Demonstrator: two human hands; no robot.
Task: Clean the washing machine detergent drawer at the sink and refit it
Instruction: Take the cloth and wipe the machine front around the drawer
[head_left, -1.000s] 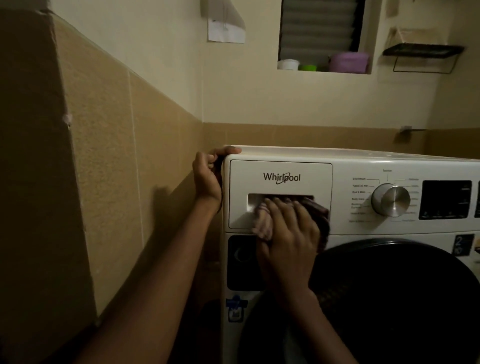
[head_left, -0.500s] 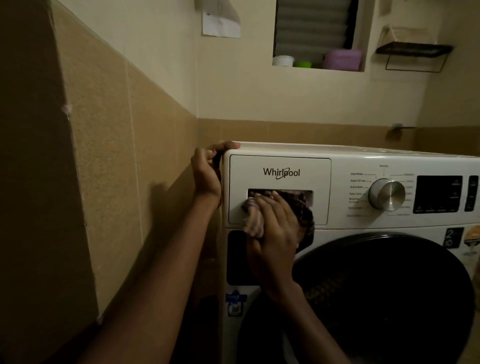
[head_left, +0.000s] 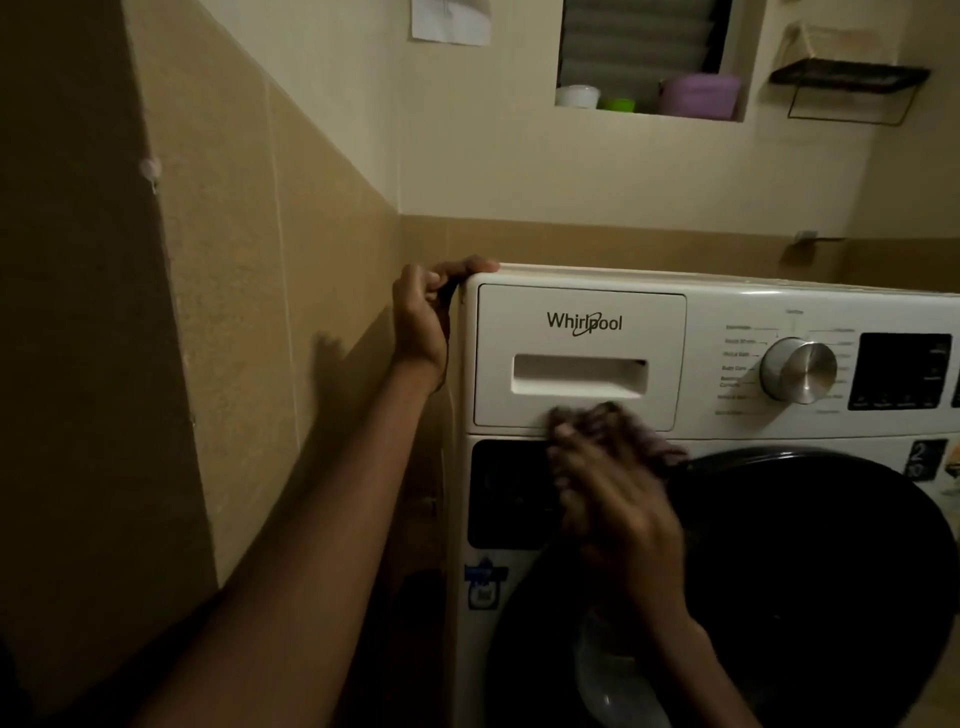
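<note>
Detergent drawer (head_left: 582, 312) sits flush in the washing machine (head_left: 737, 431). Right hand (head_left: 613, 493) has dropped from the handle recess to the drawer's lower edge, cloth (head_left: 660, 441) under it. Motion blur, so grip unclear. Left hand (head_left: 423, 312) still curls over the machine's top-left corner.

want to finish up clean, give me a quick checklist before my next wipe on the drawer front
1. Detergent drawer pushed in flush: ok.
2. Left hand gripping the washing machine top corner: ok.
3. Right hand pressing the cloth at the drawer's lower edge: ok, blurred.
4. Handle recess uncovered: ok.
5. Drawer front free of residue: cannot tell, dim light.
6. Knob clear of the cloth: ok.
</note>
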